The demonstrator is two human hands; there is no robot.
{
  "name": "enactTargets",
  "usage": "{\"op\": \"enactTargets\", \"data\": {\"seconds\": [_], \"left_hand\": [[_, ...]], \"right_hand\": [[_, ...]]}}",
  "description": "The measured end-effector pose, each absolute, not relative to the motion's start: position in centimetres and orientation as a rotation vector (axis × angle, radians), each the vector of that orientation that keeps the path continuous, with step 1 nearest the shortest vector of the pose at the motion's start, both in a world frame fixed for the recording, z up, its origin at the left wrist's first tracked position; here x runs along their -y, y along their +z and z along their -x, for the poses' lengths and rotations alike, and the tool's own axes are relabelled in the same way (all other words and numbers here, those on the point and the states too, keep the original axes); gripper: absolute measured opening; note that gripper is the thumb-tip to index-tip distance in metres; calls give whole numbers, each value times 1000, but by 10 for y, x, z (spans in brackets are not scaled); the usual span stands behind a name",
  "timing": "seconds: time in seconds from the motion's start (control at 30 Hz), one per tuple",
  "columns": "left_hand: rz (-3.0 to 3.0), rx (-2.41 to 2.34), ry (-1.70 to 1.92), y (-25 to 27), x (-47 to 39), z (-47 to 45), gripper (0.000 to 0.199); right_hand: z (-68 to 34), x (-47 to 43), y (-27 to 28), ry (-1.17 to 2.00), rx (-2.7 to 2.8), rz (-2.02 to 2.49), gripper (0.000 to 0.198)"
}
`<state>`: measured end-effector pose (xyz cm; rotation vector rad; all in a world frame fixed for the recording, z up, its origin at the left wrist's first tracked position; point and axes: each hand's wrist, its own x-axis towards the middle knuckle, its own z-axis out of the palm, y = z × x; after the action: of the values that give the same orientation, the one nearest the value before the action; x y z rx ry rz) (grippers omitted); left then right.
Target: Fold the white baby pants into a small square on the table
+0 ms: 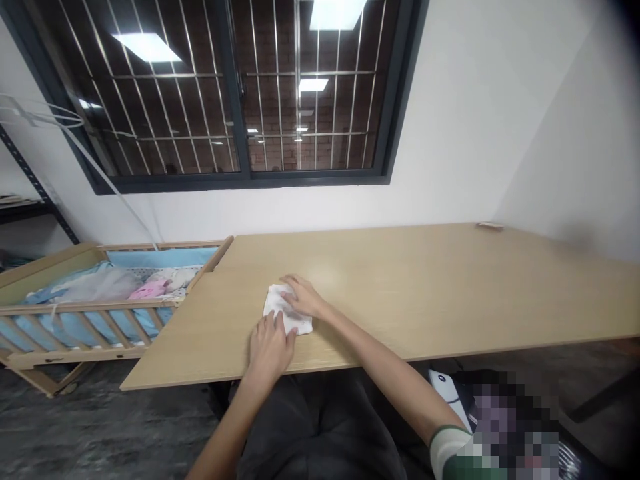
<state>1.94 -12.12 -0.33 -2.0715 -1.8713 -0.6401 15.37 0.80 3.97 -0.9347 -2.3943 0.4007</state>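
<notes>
A small folded white cloth point(297, 323) lies on the pale wooden tabletop point(400, 287), near its front edge. My left hand point(271, 343) rests on the cloth's near left side, fingers stretched forward and thumb apart. From the right, my right hand point(303, 296) reaches over the cloth's far right part. Its fingers are extended and lie loosely on the cloth and just past its far edge. Neither hand visibly grips the cloth. The parts of the cloth under my fingers are hidden.
Left of the table stands a wooden crib point(90, 307) with blue lining and bedding. A small flat object point(489, 226) lies at the table's far right corner. Behind the table is a barred window point(240, 100). Below the front edge at right is a white object point(447, 393) beside a pixelated area.
</notes>
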Motion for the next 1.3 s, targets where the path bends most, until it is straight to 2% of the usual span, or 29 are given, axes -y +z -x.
{"op": "enactTargets", "data": {"seconds": [0.17, 0.33, 0.67, 0.83, 1.1, 1.2, 1.3], "left_hand": [[2042, 1876, -626, -36, 166, -45, 53], [2040, 1852, -611, -36, 169, -41, 54], [2042, 1885, -667, -39, 168, -39, 56], [2042, 1906, -683, -39, 167, -38, 56], [2073, 1874, -649, -37, 166, -33, 53], [2117, 1833, -653, -39, 161, -21, 48], [2214, 1803, -690, -39, 151, -2, 42]], "right_hand": [[-143, 46, 42, 647, 2787, 419, 55], [-139, 40, 22, 799, 2916, 440, 54], [-137, -45, 11, 470, 2915, 801, 61], [-136, -70, 11, 437, 2911, 941, 64], [-135, -69, 12, 491, 2843, 972, 64], [-143, -56, 18, 471, 2679, 984, 67], [-159, -33, 28, 381, 2510, 931, 61]]}}
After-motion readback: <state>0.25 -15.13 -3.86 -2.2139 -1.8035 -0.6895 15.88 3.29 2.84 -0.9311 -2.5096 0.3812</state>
